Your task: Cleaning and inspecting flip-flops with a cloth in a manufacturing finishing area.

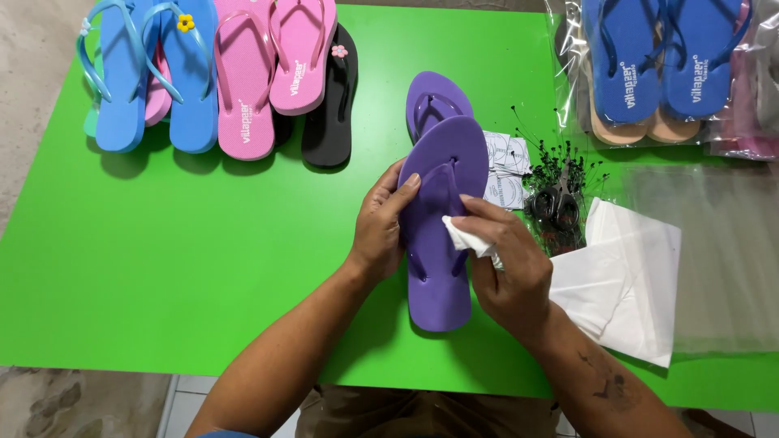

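Smooth, matt foam purple flip-flop (442, 243); soft white cloth (471, 241); glossy green table (203, 243).

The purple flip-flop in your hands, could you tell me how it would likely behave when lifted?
The purple flip-flop looks like thin foam, so probably light and slightly bendy. The left hand steadies it alone, suggesting little weight. Its flat sole seems unlikely to roll.

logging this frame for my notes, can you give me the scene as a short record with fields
surface: green table
left hand: grips the left edge of a purple flip-flop
right hand: presses a small white cloth against that flip-flop's strap area
second purple flip-flop: lies just beyond, partly under the held one
far left: row of blue, pink and black flip-flops
right: scissors among black tag pins, white folded sheet, bagged blue flip-flops
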